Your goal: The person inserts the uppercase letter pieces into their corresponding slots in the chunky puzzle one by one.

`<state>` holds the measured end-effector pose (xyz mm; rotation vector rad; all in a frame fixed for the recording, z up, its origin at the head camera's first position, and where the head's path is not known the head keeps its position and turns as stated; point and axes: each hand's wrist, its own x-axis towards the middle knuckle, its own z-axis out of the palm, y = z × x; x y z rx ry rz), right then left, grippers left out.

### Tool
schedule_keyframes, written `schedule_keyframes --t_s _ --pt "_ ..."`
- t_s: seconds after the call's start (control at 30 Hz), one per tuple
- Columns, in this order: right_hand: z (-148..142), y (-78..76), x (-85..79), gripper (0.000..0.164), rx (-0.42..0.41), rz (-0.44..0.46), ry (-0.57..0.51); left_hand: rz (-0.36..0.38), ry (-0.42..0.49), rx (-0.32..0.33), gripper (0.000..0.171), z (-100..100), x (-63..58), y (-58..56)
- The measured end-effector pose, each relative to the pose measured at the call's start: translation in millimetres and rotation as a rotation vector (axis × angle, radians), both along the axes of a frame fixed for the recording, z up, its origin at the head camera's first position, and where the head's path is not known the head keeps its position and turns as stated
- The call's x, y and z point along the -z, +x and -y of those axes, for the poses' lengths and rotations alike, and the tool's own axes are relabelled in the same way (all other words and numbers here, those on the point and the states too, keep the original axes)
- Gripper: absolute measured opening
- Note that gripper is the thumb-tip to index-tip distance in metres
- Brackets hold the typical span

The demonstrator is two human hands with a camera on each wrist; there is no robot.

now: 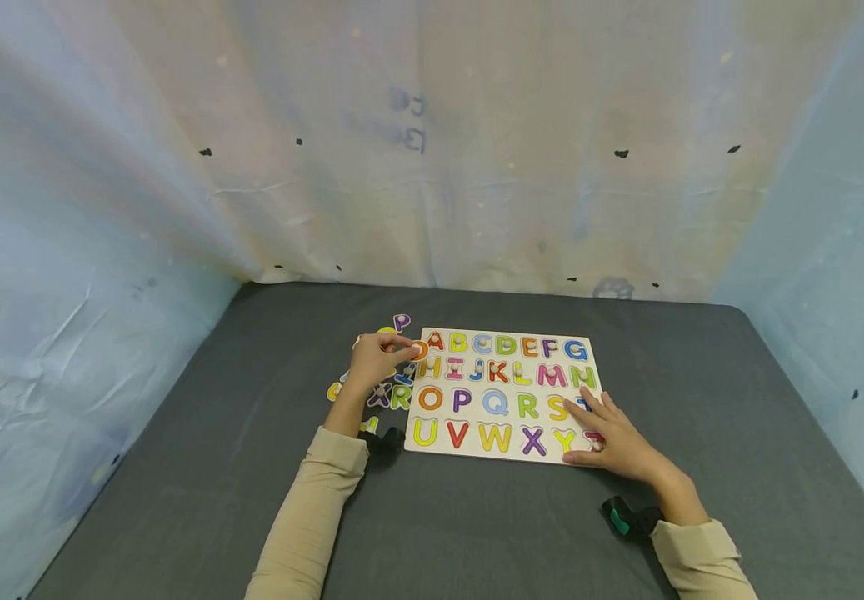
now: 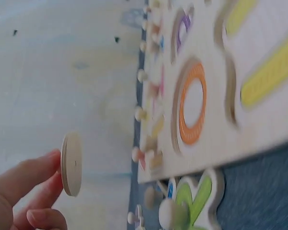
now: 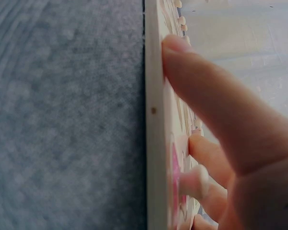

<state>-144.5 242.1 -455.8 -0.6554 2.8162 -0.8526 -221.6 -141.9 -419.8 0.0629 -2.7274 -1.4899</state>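
Observation:
My left hand (image 1: 373, 363) pinches a round orange letter O piece (image 1: 420, 351) between thumb and fingers, over the upper left corner of a wooden alphabet board (image 1: 476, 419). In the left wrist view the piece's plain wooden back (image 2: 73, 165) shows, raised apart from the board's orange O recess (image 2: 193, 104). My right hand (image 1: 622, 442) rests spread on the board's lower right corner, its thumb (image 3: 197, 72) at the near edge. Beside those fingers stands a knobbed pink piece (image 3: 175, 179). Knobbed letters fill the upper two rows; recesses with printed letters show below.
Loose letter pieces lie left of the board, among them a purple P (image 1: 401, 322), a purple X (image 1: 379, 395) and a green R (image 1: 400, 397), some partly hidden by the left hand. A grey cloth (image 1: 506, 525) covers the table, with pale sheeting (image 1: 476, 208) behind and at both sides.

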Motion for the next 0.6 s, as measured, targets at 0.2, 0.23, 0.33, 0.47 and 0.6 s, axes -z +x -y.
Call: schedule_keyframes --t_s 0.2,0.23,0.33,0.47,0.6 --pt "-1 0.4 0.0 0.087 -0.009 0.0 -0.006 0.089 0.102 0.02 0.027 -2 2.9 11.6" --pt "-1 0.4 -0.2 0.087 -0.01 0.001 -0.008 0.104 0.108 0.027 0.028 -2 4.1 12.9" --pt "-1 -0.3 -0.9 0.086 -0.01 -0.001 -0.015 0.134 0.119 0.043 0.027 -2 6.9 16.2" --pt "-1 -1.5 -1.1 0.087 -0.007 0.001 -0.004 0.141 0.106 0.067 0.026 -4 10.5 18.6" --pt "-1 -1.7 -1.0 0.087 -0.003 0.015 0.009 0.182 0.064 0.078 0.025 -7 12.8 20.2"
